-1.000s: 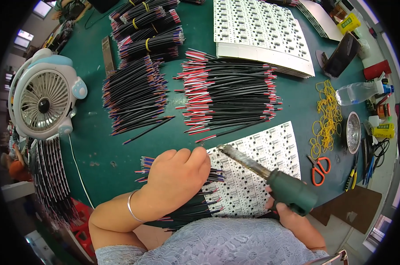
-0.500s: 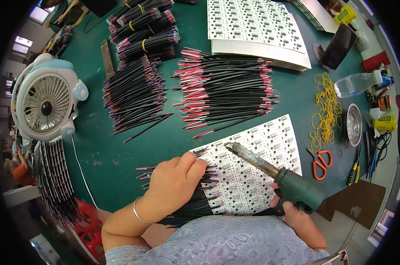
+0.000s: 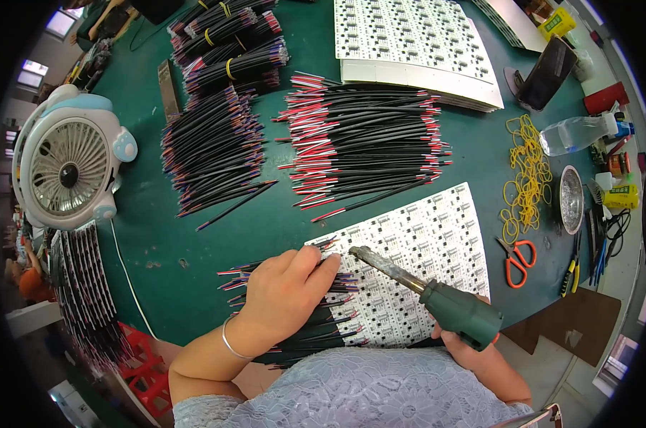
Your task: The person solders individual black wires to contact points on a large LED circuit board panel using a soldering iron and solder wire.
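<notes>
A white printed circuit board sheet [image 3: 437, 228] with rows of small black parts lies on the table before me. Along its left edge, several short black cables [image 3: 343, 285] rest with coloured wire ends on the board. My left hand [image 3: 276, 291] is closed over them near the board's upper left corner, thumb and forefinger together at a cable end; the grip itself is partly hidden. In my right hand [image 3: 458, 344] is a green pistol-shaped soldering gun [image 3: 460, 314]. Its crusted metal tip sits close to my left fingertips, over the board; contact cannot be made out.
Loose black cables with red and white ends [image 3: 373, 135] lie ahead, with another cable pile [image 3: 216, 153] to their left. A stack of board sheets [image 3: 423, 43] stands behind. A fan [image 3: 69, 164] is at left; orange-handled scissors [image 3: 517, 264], rubber bands [image 3: 526, 178] and a bottle [image 3: 573, 135] at right.
My right hand has brought the soldering gun left and slightly down, so its tip is nearer my left fingertips. My left hand has barely shifted.
</notes>
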Tool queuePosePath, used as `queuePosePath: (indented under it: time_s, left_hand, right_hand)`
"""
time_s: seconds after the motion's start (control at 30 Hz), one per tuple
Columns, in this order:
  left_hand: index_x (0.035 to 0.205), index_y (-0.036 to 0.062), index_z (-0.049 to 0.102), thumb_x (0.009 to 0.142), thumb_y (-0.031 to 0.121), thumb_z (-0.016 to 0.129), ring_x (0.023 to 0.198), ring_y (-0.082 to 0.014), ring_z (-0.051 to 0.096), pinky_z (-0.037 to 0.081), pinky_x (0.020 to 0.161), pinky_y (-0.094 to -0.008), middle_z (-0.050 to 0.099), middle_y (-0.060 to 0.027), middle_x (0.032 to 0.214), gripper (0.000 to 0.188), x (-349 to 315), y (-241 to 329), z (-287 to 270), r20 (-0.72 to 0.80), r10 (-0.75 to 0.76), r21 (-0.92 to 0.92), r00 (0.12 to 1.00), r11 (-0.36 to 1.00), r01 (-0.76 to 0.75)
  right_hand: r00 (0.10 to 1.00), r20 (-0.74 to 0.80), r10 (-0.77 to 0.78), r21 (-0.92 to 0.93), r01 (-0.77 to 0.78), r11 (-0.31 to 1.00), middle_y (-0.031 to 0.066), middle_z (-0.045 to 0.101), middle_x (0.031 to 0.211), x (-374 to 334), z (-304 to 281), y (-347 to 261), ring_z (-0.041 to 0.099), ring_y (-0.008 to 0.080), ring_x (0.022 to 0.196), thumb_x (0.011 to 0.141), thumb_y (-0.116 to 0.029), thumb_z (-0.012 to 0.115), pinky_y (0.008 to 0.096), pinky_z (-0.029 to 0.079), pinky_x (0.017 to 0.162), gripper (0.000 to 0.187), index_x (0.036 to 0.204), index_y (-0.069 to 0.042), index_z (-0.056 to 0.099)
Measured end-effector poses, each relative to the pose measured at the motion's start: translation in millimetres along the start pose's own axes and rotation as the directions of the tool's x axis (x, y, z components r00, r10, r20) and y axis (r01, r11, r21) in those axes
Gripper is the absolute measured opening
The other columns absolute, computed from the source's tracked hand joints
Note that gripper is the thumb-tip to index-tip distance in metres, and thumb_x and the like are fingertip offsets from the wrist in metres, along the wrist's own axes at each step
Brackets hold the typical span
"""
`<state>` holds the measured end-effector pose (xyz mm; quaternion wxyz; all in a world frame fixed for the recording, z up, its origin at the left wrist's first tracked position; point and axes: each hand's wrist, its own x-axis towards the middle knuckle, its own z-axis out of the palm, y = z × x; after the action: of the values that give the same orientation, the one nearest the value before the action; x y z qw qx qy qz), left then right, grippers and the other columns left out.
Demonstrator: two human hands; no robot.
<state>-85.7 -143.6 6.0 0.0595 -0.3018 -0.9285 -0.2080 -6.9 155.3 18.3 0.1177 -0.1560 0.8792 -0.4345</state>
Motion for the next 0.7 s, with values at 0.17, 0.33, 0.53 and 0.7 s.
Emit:
queuePosePath:
  time_s: [0.17, 0.33, 0.53, 0.7]
  left_hand:
    - [0.097, 0.0073, 0.068, 0.071, 0.007, 0.066, 0.064, -0.0194, 0.054, 0.045, 0.054, -0.0306, 0.051, -0.0045, 0.08, 0.026, 1.5, 0.5, 0.2, 0.011, -0.02, -0.012, 1.0, 1.0, 0.02]
    - [0.097, 0.007, 0.068, 0.073, 0.007, 0.065, 0.064, -0.0199, 0.054, 0.044, 0.053, -0.0312, 0.05, -0.0047, 0.079, 0.024, 3.6, 0.9, -1.4, 0.035, -0.023, -0.019, 0.999, 1.0, 0.023]
    - [0.095, 0.007, 0.067, 0.073, 0.008, 0.064, 0.065, -0.0199, 0.055, 0.045, 0.053, -0.0317, 0.049, -0.005, 0.078, 0.022, 7.2, 1.9, -4.4, 0.086, -0.021, 0.006, 0.996, 1.0, 0.02]
    - [0.095, 0.0075, 0.067, 0.074, 0.009, 0.063, 0.067, -0.0199, 0.056, 0.047, 0.054, -0.0317, 0.049, -0.0048, 0.078, 0.021, 10.7, 3.7, -9.0, 0.138, -0.028, 0.034, 0.99, 0.999, 0.023]
  right_hand:
    - [0.977, 0.009, 0.215, 0.077, -0.215, 0.974, 0.0089, 0.067, 0.104, -1.8, 4.8, -4.5, 0.062, 0.0277, 0.096, 0.072, -0.007, 0.071, 0.038, 0.047, 0.084, 0.03, 0.101, -0.008, 0.068]
    - [0.982, 0.006, 0.188, 0.08, -0.188, 0.979, 0.0097, 0.065, 0.097, 0.0, 3.5, -7.2, 0.063, 0.0233, 0.083, 0.075, -0.005, 0.065, 0.0347, 0.05, 0.074, 0.028, 0.103, -0.004, 0.065]
    - [0.997, 0.035, -0.073, -0.21, 0.079, 0.975, 0.0108, 0.066, 0.096, 20.8, -8.8, -24.5, 0.063, 0.027, 0.085, 0.075, -0.009, 0.068, 0.0368, 0.05, 0.075, 0.025, 0.099, -0.005, 0.066]
    - [0.999, -0.049, -0.023, -0.089, 0.019, 0.996, 0.0103, 0.066, 0.095, 7.2, -1.3, -11.8, 0.064, 0.0278, 0.086, 0.072, -0.008, 0.07, 0.0369, 0.05, 0.075, 0.026, 0.098, -0.006, 0.067]
